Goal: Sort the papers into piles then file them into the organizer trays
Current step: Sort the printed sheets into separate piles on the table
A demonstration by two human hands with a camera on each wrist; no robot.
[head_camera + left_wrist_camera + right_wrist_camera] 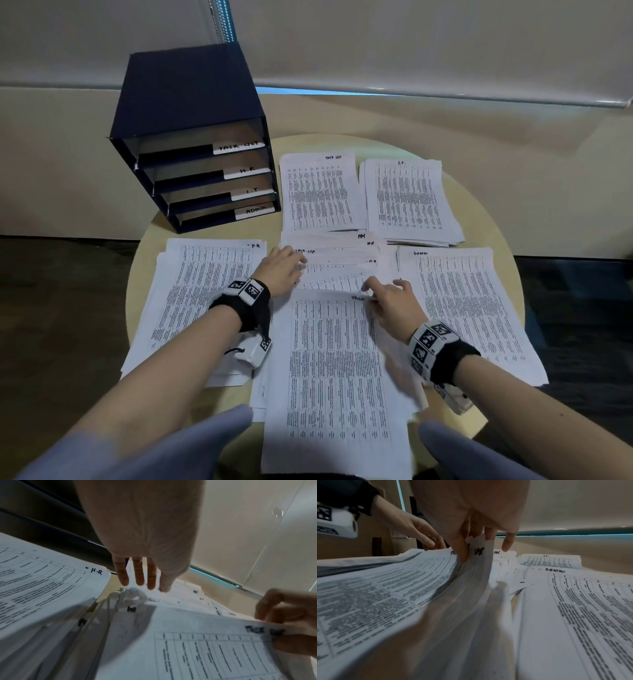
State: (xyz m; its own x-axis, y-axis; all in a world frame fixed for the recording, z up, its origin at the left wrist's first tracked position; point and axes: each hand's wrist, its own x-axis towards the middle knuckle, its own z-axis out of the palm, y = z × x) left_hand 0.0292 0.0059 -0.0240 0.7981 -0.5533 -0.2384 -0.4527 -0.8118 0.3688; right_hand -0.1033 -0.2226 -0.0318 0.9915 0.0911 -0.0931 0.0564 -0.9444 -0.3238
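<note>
Top sheet point(337, 363) marked "Task list", lying on the unsorted stack at the front centre of the round table point(493, 219), far right corner raised. Pinched at that corner by the right hand point(394, 301), between thumb and fingers point(462, 547). Fanned unsorted papers point(337, 263) just behind it, pressed flat by the left hand point(282, 270) with straight fingers point(138, 573).

Four sorted piles around: H.R pile point(202, 291) to the left, Task list pile point(320, 192) at the far centre, I.T pile point(411, 198) beside it, Admin pile point(469, 308) to the right. Dark organizer point(191, 137) with four labelled trays at the far left, trays seemingly empty.

Probably still sorting; filing not yet begun.

Risks from here: two sheets lifted together, because thin paper clings; fan sliding if the left hand lifts early; sheet dropped on the near I.T pile instead of the Task list pile; corner creased by too tight a pinch.
</note>
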